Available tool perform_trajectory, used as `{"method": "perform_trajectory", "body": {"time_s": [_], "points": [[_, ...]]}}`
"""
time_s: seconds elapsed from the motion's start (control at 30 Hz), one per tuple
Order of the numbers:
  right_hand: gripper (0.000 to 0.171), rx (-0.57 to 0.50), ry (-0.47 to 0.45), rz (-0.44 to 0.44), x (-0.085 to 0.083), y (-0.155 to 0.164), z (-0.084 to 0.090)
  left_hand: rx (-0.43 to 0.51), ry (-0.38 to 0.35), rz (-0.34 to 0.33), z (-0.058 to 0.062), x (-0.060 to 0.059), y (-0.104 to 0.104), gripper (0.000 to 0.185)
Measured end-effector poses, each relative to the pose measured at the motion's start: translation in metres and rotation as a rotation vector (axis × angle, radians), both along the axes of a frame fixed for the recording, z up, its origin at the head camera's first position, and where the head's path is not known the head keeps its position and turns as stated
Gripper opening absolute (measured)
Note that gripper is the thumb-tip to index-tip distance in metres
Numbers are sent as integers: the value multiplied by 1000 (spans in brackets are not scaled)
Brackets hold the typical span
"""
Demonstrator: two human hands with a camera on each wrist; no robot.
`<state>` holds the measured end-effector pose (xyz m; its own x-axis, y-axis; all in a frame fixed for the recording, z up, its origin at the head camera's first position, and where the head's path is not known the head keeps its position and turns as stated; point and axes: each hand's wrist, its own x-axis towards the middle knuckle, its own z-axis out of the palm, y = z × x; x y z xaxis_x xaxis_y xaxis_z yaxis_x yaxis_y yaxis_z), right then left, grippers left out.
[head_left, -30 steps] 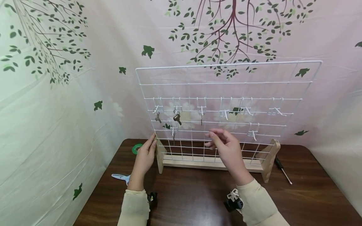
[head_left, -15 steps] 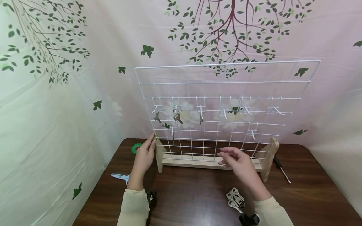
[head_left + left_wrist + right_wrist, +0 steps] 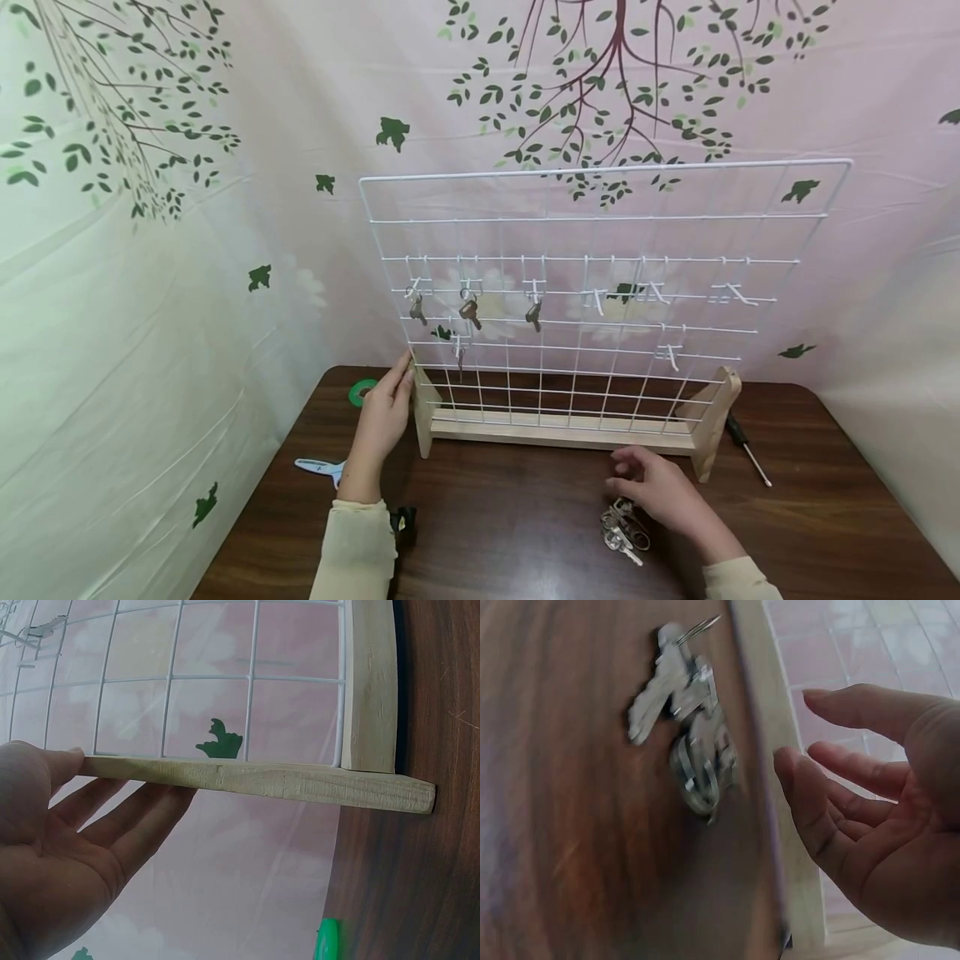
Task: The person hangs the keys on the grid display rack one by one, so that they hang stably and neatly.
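A white wire grid rack [image 3: 555, 343] stands upright on a wooden base. My left hand [image 3: 384, 417] grips its left wooden side piece [image 3: 262, 780], thumb on one face and fingers on the other. Keys on rings hang from several white hooks, among them a left key [image 3: 417, 310], a dark-headed key [image 3: 469, 312] and a third key [image 3: 533, 314]. On the table in front lies a small pile of keys [image 3: 621, 533] with rings. My right hand [image 3: 660, 492] hovers just above that pile, fingers loosely bent and holding nothing.
A screwdriver [image 3: 750, 454] lies right of the rack on the brown table [image 3: 510, 533]. Left of my left hand are a green tape roll [image 3: 362, 392] and a light blue tool [image 3: 318, 469], partly hidden. Bare hooks [image 3: 671, 357] hang on the rack's right half.
My right hand has moved from before the grid down and right to the key pile. The third hanging key has turned on its hook. My left hand has stayed put.
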<state>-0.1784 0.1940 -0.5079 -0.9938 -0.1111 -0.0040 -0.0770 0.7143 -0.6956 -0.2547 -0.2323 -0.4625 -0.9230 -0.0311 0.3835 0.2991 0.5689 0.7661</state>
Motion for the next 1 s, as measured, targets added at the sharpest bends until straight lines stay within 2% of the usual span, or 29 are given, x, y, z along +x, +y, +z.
{"method": "perform_trajectory", "body": {"time_s": [0.13,0.43,0.67,1.0], "points": [[38,22,2,-8,3,5,-4,0,1,-1,-1,0,0,49],[33,19,-64,16,7,14,-10,-5,-5,-7,0,1,0,50],[30,-5,-55,48,11,15,-15,-3,-8,-2,2,0,1,50],[23,35,-51,2,12,11,-20,1,11,0,2,1,1,49]]}}
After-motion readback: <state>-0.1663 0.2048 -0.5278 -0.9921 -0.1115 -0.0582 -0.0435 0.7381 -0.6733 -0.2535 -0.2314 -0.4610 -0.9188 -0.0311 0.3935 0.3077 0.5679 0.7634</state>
